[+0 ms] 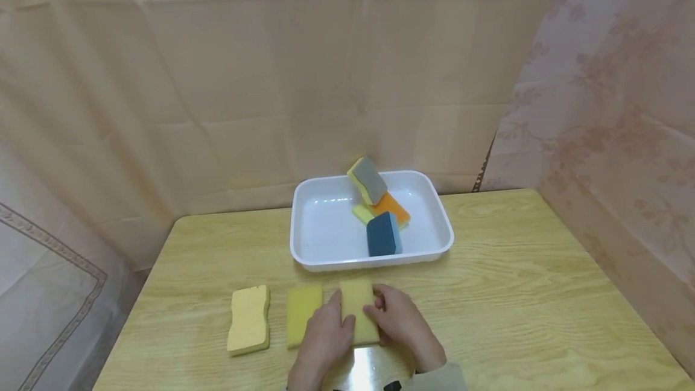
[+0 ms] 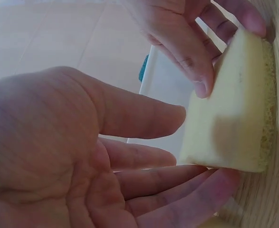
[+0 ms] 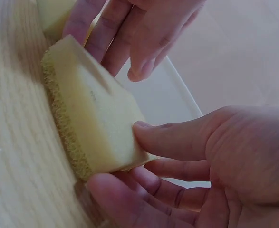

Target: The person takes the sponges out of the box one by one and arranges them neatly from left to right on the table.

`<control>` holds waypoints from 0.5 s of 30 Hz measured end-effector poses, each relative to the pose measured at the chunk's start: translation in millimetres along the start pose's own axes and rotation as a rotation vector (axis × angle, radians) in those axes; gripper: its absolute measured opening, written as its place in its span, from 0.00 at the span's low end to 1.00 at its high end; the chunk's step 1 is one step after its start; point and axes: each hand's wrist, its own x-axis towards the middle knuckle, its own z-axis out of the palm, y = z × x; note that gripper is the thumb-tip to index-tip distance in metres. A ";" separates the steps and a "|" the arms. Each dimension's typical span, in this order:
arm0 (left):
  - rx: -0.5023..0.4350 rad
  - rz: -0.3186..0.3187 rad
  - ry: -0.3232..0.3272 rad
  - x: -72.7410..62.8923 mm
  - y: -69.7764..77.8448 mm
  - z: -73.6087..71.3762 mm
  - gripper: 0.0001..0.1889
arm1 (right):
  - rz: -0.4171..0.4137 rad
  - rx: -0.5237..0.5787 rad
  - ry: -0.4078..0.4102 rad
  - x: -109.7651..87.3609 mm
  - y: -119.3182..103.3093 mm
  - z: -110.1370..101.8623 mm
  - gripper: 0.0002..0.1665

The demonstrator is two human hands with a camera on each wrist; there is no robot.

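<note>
You're pinching pale sponge [image 1: 356, 297] w/ R hand [image 1: 402, 318], thumb on its face, L hand [image 1: 327, 333] touching its L side, fingers extended, approx midway betw. L & R edges of table surface [image 1: 516, 294], prob. doing best by gripping lightly, not buckling it.

A pale yellow, rectangular sponge [image 1: 356, 301] with a porous underside is being held smooth side up near the white tray [image 1: 328, 231].
</note>
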 end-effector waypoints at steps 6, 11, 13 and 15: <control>0.004 0.007 0.007 -4.0 1.9 -1.2 0.32 | -0.018 0.018 0.011 -2.4 0.3 -1.5 0.31; 0.008 0.092 0.076 -10.8 11.4 -10.6 0.30 | -0.086 0.013 0.104 -9.7 -11.9 -18.3 0.27; 0.025 0.166 0.113 -11.5 16.4 -16.6 0.29 | -0.129 -0.023 0.172 -11.7 -20.1 -29.8 0.24; 0.046 0.244 0.138 -9.7 22.9 -23.2 0.28 | -0.168 -0.069 0.243 -11.8 -28.7 -42.2 0.23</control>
